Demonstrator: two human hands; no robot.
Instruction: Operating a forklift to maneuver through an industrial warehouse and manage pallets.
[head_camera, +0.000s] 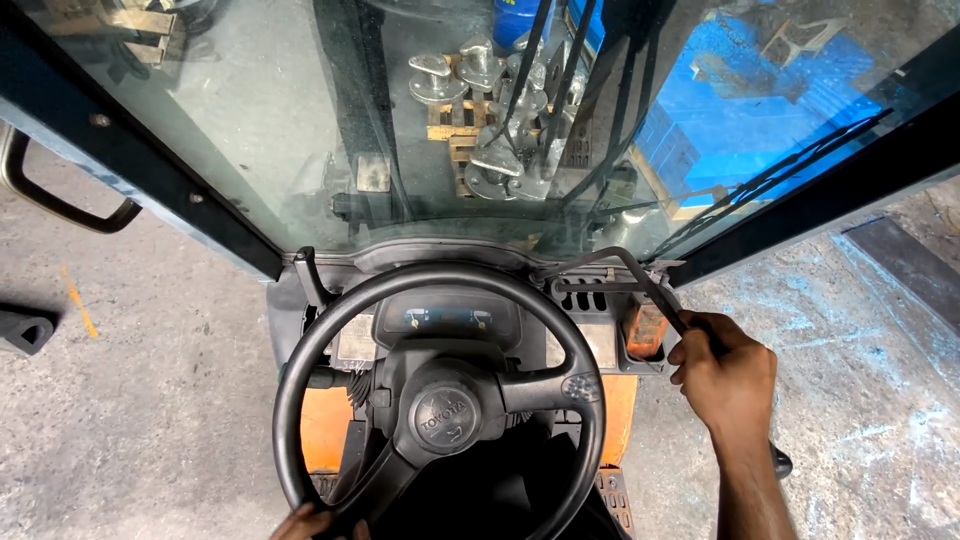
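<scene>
Lever gripped by right hand.

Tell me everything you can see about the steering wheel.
The steering wheel is black, with a thick round rim, a rounded centre hub and spokes, one bearing a small button cluster. It looks like matte plastic or rubber, scuffed. It sits tilted before the instrument panel. The left hand touches its lower rim; the right hand is off it, on a lever.

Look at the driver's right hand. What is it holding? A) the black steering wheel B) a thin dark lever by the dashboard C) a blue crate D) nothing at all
B: the right hand is closed around a thin dark lever right of the steering wheel, while the left hand touches the wheel's bottom rim.
</scene>
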